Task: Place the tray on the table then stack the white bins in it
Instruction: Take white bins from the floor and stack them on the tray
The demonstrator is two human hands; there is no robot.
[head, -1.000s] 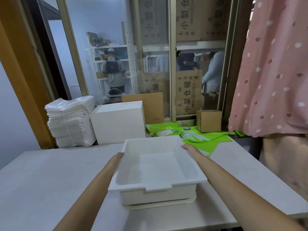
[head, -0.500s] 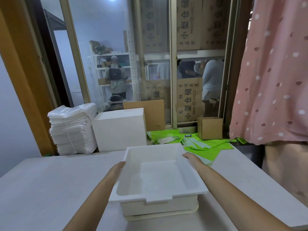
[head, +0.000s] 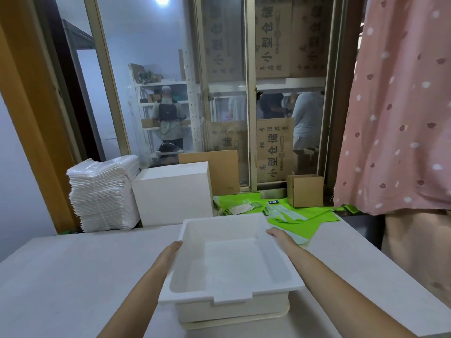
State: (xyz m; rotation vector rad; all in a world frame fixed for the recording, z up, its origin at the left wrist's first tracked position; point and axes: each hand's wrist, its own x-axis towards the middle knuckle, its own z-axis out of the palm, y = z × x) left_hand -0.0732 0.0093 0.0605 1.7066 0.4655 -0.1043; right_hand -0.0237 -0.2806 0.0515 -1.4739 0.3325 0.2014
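Bin in both hands over tray

Head view: left hand [head: 173, 248] and right hand [head: 274, 233] grip opposite side rims of white bin [head: 229, 262]. Bin sits between them, in cream tray [head: 284, 314] on table [head: 61, 276]. Green bags [head: 300, 219] beyond right hand.

Two bare forearms reach forward from the lower edge of the view, with no sleeve, cuff, watch, band or glove showing anywhere along them. The left grip [head: 174, 247] and the right grip [head: 274, 233] are ungloved hands without rings that can be made out; the fingers are mostly hidden, so only the backs of the hands and the wrists show. Both arms are slim and smooth, unmarked by any tattoo, plaster or writing, and they widen toward the elbows, where the frame cuts them off.
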